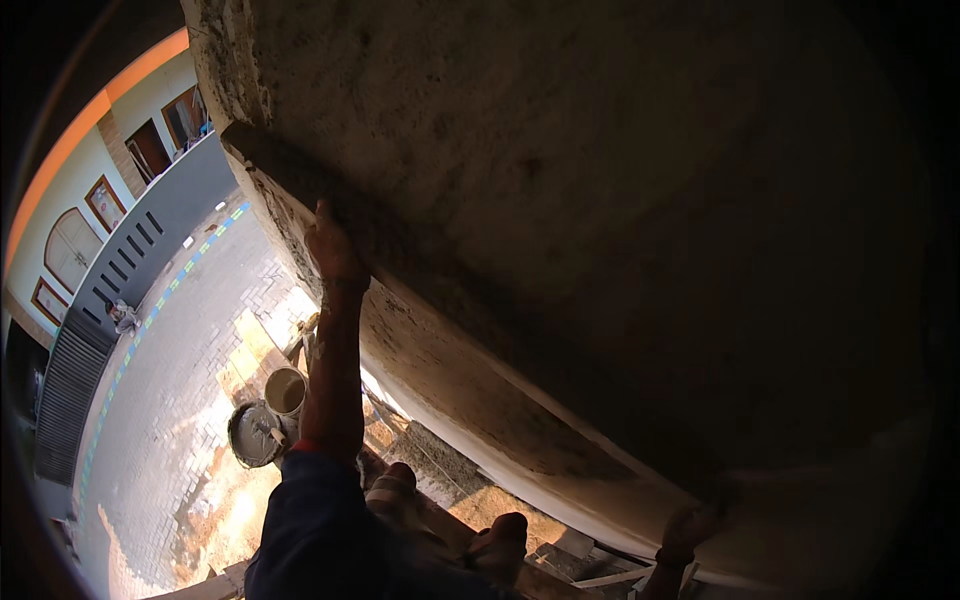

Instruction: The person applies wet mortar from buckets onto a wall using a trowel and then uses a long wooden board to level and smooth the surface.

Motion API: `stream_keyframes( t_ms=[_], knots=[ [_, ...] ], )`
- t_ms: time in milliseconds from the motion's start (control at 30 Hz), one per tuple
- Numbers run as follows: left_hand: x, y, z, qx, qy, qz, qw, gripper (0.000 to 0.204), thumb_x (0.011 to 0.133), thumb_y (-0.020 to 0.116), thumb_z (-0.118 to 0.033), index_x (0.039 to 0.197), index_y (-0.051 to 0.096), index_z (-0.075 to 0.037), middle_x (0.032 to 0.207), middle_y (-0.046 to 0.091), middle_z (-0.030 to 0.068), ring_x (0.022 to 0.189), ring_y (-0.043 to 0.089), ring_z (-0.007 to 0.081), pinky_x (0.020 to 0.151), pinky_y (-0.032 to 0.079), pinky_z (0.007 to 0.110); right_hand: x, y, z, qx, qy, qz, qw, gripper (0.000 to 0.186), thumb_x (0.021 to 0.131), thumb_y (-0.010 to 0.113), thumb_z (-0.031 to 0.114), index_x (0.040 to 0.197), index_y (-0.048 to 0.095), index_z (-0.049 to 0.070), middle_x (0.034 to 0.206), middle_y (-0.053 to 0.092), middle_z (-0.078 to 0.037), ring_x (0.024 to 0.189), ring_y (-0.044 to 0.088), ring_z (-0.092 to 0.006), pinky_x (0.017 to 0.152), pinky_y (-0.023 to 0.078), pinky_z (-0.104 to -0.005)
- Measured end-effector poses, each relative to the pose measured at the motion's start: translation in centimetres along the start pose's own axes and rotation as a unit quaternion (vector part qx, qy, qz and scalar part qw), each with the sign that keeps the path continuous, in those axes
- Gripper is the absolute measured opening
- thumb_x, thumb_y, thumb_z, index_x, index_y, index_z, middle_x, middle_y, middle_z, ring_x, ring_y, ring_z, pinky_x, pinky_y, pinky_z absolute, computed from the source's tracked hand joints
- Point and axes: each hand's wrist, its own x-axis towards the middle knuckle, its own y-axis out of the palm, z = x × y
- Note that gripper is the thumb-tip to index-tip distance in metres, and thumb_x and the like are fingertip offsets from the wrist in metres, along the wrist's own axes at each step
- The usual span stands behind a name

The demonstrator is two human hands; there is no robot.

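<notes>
A long straight board (430,265) lies slantwise against a rough plastered surface (600,150), running from upper left to lower right. My left hand (336,250) is closed around the board's lower edge towards its upper-left end, one finger pointing up. Down at the lower right, my right hand (692,527) grips the other end; its fingers are dim in deep shadow. Below the board, a pale curved plaster face (480,390) shows dark, rough patches.
My feet (395,485) stand on wooden planks (440,522) high above a paved yard (190,330). Left of them are a bucket (285,390) and a black tub (254,436) of grey mortar with a tool in it. Far left, a person (123,317) is near a wall (150,235).
</notes>
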Motion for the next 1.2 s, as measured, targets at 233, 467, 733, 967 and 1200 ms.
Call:
stream_keyframes(
  t_ms=[233, 467, 733, 967, 1200],
  knots=[
    [2.9, -1.7, 1.0, 0.086, 0.061, 0.019, 0.994, 0.047, 0.093, 0.041, -0.039, 0.063, 0.051, -0.005, 0.055, 0.043, -0.0008, 0.048, 0.038, 0.0116, 0.045, 0.033, 0.031, 2.6, -1.9, 1.5, 0.01, -0.015, 0.022, 1.0, 0.056, 0.07, 0.044, 0.005, 0.126, 0.044, -0.002, 0.125, 0.042, -0.024, 0.118, 0.037, -0.0419, 0.1, 0.023, -0.0539],
    [-7.8, -1.5, 7.4, 0.12, -0.092, -0.091, 0.984, 0.054, 0.091, 0.043, -0.046, 0.104, 0.044, 0.007, 0.099, 0.05, 0.0195, 0.087, 0.048, 0.0259, 0.079, 0.04, 0.037, -3.6, -0.6, -7.3, -0.069, -0.03, 0.028, 0.997, 0.049, 0.079, 0.042, 0.008, 0.127, 0.042, 0.0, 0.13, 0.041, -0.02, 0.123, 0.034, -0.0378, 0.104, 0.025, -0.0474],
    [0.3, 0.7, -1.7, 0.002, -0.082, -0.019, 0.996, 0.053, 0.09, 0.046, -0.044, 0.104, 0.048, 0.007, 0.094, 0.054, 0.0156, 0.077, 0.053, 0.0221, 0.067, 0.047, 0.033, 1.6, -2.3, -2.7, -0.026, -0.015, 0.009, 0.999, 0.053, 0.077, 0.041, 0.012, 0.128, 0.042, -0.002, 0.131, 0.039, -0.022, 0.125, 0.033, -0.0367, 0.102, 0.023, -0.0514],
    [10.3, -1.2, -5.9, 0.169, 0.11, 0.041, 0.979, 0.04, 0.094, 0.038, -0.035, 0.103, 0.054, 0.001, 0.086, 0.059, 0.0087, 0.072, 0.057, 0.0192, 0.06, 0.048, 0.031, 9.4, -6.2, 5.7, 0.021, -0.022, -0.013, 0.999, 0.056, 0.073, 0.04, 0.01, 0.127, 0.044, 0.0, 0.128, 0.043, -0.021, 0.121, 0.036, -0.0381, 0.102, 0.021, -0.0518],
    [9.8, -1.1, -5.2, 0.371, 0.268, 0.07, 0.886, 0.032, 0.095, 0.036, -0.023, 0.112, 0.053, -0.001, 0.097, 0.06, 0.0065, 0.081, 0.057, 0.0165, 0.067, 0.048, 0.031, 7.4, -5.3, 2.3, -0.032, -0.031, 0.032, 0.998, 0.051, 0.08, 0.046, 0.024, 0.126, 0.044, 0.0, 0.124, 0.043, -0.021, 0.116, 0.038, -0.0397, 0.098, 0.027, -0.0515]
  ],
)
